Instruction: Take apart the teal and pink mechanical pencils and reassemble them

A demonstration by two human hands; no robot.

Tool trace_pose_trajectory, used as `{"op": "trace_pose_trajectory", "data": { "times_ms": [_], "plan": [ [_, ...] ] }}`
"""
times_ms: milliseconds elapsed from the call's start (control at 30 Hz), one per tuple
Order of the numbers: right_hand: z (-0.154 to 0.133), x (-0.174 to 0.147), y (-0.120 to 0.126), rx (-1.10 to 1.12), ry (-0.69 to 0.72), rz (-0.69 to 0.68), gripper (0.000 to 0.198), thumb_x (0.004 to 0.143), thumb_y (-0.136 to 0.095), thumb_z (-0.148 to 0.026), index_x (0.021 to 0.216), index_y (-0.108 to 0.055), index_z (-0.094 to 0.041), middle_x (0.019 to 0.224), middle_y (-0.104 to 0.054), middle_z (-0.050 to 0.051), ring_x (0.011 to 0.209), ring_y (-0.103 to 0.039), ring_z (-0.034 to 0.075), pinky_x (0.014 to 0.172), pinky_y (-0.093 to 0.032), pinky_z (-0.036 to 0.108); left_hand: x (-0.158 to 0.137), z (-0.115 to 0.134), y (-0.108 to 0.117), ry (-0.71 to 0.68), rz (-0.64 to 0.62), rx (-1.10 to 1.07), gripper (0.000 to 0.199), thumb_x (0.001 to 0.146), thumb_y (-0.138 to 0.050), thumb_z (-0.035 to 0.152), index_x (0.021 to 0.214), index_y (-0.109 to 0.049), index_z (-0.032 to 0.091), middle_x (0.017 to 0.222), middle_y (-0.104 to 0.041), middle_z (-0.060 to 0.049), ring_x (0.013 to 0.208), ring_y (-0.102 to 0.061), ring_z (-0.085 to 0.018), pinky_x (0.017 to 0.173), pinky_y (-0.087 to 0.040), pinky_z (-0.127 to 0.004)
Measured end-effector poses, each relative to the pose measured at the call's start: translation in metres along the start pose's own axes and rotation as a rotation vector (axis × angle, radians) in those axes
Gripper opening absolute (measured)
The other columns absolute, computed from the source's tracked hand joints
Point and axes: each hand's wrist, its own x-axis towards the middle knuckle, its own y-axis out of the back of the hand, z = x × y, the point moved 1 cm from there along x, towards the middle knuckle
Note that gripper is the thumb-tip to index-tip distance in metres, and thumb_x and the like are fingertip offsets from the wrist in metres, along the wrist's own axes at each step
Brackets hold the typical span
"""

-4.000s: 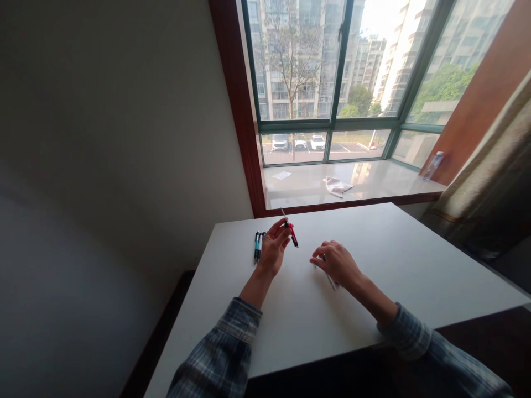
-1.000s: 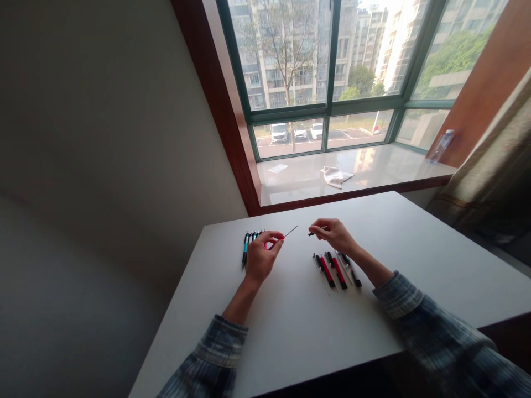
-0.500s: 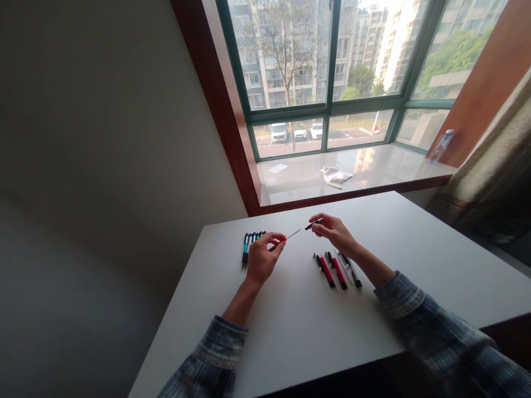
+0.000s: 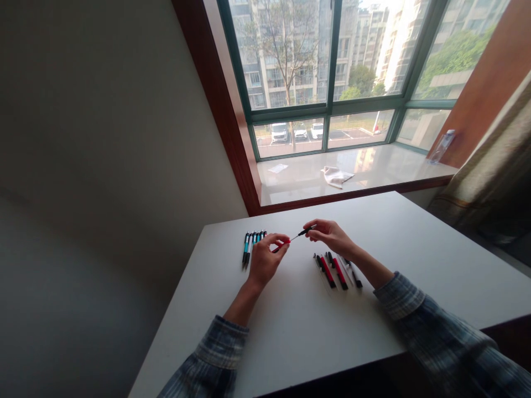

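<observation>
Above the white table, my left hand (image 4: 265, 257) pinches a red pen barrel (image 4: 282, 246), with a thin refill (image 4: 295, 237) sticking out of its right end. My right hand (image 4: 329, 235) holds a black pen top (image 4: 306, 230) between thumb and fingers, and its lower end sits over the refill's tip. Below my right hand lie red and black pen parts (image 4: 332, 271), with thin refills among them. Beside my left hand several blue and black pens (image 4: 248, 249) lie in a row, partly covered by the hand.
The white table (image 4: 298, 331) meets a grey wall (image 4: 124, 138) on the left. Behind it, the window sill (image 4: 290, 185) carries a white cloth (image 4: 337, 177), a paper scrap (image 4: 277, 168) and a clear bottle (image 4: 442, 146). A curtain (image 4: 489, 138) hangs at the right.
My right hand has moved left and slightly down, bringing the black pen top onto the refill tip, where there was a gap before. My left hand has shifted slightly right.
</observation>
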Motion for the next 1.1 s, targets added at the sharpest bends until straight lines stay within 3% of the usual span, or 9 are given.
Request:
{"op": "trace_pose_trajectory", "data": {
  "times_ms": [167,533,767,933,1100],
  "plan": [
    [-0.003,-0.003,-0.008,-0.006,-0.002,-0.082,0.033,0.088,-0.071,-0.044,0.108,-0.071,-0.018,0.087,-0.076,0.007,0.08,-0.07,0.019,0.076,-0.055,0.035,-0.001,0.002,-0.002,-0.007,-0.019,-0.057,0.018,0.085,-0.072,0.033,0.101,-0.076,0.025,0.096,-0.078,-0.003,0.081,-0.072,-0.02,0.077,-0.058,-0.032],
    [0.001,-0.004,-0.009,-0.02,0.001,-0.093,0.036,0.081,-0.078,-0.047,0.101,-0.069,-0.018,0.083,-0.075,0.006,0.078,-0.071,0.021,0.074,-0.057,0.035,-0.002,0.003,-0.003,-0.032,-0.037,-0.073,0.02,0.085,-0.072,0.03,0.105,-0.075,0.025,0.096,-0.078,-0.003,0.079,-0.072,-0.019,0.077,-0.058,-0.032],
    [-0.002,-0.006,-0.004,-0.409,0.066,-0.023,0.041,0.089,-0.066,-0.058,0.078,-0.073,-0.019,0.069,-0.072,0.005,0.062,-0.064,0.018,0.059,-0.049,0.03,-0.002,0.003,-0.004,-0.059,-0.072,-0.066,0.02,0.086,-0.07,0.027,0.105,-0.075,0.026,0.098,-0.078,-0.003,0.082,-0.072,-0.02,0.079,-0.058,-0.033],
    [-0.004,-0.007,0.0,-0.296,0.051,-0.046,0.038,0.086,-0.071,-0.052,0.109,-0.07,-0.022,0.08,-0.075,0.004,0.072,-0.069,0.02,0.065,-0.054,0.032,-0.002,0.003,-0.005,-0.055,-0.072,-0.06,0.02,0.085,-0.071,0.027,0.105,-0.075,0.026,0.098,-0.078,-0.003,0.081,-0.072,-0.02,0.079,-0.059,-0.033],
    [0.001,-0.005,-0.002,-0.258,0.081,-0.054,0.028,0.086,-0.072,-0.047,0.095,-0.072,-0.021,0.087,-0.075,0.006,0.079,-0.07,0.021,0.071,-0.055,0.033,-0.003,0.003,-0.004,-0.072,-0.058,-0.058,0.019,0.085,-0.071,0.024,0.104,-0.075,0.026,0.097,-0.078,-0.003,0.079,-0.072,-0.019,0.076,-0.058,-0.032]
  ]
}}
